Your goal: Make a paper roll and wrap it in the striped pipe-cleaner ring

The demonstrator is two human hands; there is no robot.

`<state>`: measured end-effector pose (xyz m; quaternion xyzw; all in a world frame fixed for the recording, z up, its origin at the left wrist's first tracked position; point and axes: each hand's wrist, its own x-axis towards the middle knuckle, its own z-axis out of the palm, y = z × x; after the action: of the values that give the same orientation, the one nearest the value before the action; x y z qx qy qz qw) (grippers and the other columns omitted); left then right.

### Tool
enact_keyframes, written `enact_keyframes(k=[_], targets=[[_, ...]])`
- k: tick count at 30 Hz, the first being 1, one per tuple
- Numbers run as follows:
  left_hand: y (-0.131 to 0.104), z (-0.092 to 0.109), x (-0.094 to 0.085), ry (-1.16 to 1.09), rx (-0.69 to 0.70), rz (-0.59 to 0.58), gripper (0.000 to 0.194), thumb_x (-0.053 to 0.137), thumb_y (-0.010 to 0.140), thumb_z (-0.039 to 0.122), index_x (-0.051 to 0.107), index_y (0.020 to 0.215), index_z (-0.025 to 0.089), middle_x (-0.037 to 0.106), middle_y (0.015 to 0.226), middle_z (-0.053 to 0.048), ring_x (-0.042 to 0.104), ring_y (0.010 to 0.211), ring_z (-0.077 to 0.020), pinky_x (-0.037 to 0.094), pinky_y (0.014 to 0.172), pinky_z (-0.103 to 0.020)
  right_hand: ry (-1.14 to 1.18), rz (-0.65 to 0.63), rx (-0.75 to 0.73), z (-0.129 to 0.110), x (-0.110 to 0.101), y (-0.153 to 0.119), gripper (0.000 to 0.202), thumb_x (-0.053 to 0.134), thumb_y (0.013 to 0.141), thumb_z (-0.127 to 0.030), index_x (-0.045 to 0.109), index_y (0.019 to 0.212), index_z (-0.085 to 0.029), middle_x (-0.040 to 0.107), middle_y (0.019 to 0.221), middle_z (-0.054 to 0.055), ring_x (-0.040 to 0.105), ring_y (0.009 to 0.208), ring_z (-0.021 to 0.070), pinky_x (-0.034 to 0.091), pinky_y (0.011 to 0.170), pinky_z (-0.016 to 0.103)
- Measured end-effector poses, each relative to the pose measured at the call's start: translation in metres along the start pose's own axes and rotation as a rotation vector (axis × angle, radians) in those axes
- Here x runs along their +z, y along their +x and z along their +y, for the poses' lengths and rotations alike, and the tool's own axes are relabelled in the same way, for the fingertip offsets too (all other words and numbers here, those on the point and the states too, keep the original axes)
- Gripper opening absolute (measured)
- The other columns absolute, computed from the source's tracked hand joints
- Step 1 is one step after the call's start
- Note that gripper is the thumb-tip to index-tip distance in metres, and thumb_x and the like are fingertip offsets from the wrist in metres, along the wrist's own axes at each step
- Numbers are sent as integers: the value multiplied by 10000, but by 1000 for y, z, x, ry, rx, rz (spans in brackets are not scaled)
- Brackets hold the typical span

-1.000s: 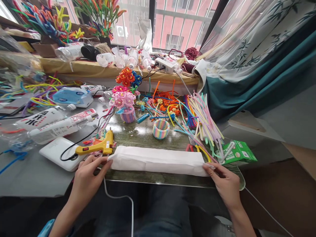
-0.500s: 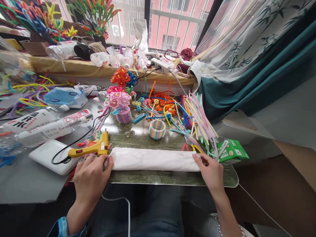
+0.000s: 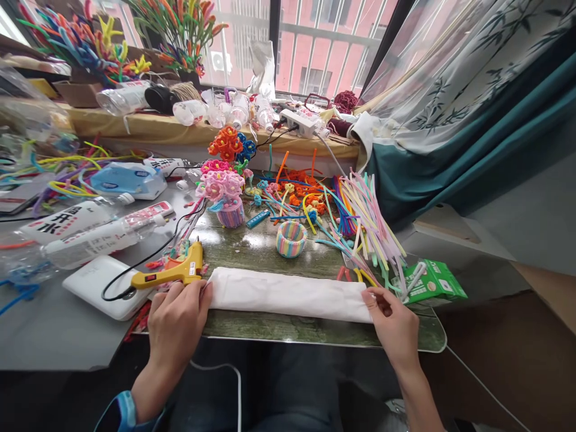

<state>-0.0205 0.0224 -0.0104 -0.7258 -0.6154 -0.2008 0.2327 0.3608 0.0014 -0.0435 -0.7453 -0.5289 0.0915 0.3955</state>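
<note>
A long white folded cloth or tissue stretches flat between my two hands along the near edge of the table. My left hand pinches its left end, fingers closed, just below the yellow glue gun. At the other end my right hand grips the right corner between thumb and fingers. Beyond the cloth stands a small striped round basket in pastel colours. Behind it to the left is a purple striped pot bearing pink, orange and blue flowers.
Pastel pipe cleaners lie heaped at the right, beside a green packet. On the left are a white power bank, plastic bottles and a blue tissue pack. A power strip sits on the window ledge.
The whole view has shifted slightly, with things appearing farther right. The cloth's right end now slants a little lower. Both hands keep their hold.
</note>
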Motion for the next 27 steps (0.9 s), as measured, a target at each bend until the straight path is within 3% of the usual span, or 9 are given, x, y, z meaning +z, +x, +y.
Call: enact_keyframes(k=[6,12,27], targets=[[2,-6,4,-137,-51,-47,385,410,1001,386,682,831,173,569,662,-31,551,629,-212,382,708,-345,-1,-37,21,5,-5,-2,446,564,840,-642,687,821,-214,607,619,5,534,546,174,430,542,261],[2,-3,5,0,-1,-15,399,416,1003,371,680,773,181,542,619,-29,537,620,-213,363,699,-353,-54,-22,-29,8,-7,-5,415,560,858,-604,687,827,-210,676,705,34,605,599,194,459,596,279],[2,6,-2,218,81,-65,278,481,984,312,617,775,189,622,671,-52,574,764,-270,347,721,-395,-108,2,-55,-1,-1,2,547,521,845,-714,690,804,-195,545,565,-4,503,519,158,394,527,262]])
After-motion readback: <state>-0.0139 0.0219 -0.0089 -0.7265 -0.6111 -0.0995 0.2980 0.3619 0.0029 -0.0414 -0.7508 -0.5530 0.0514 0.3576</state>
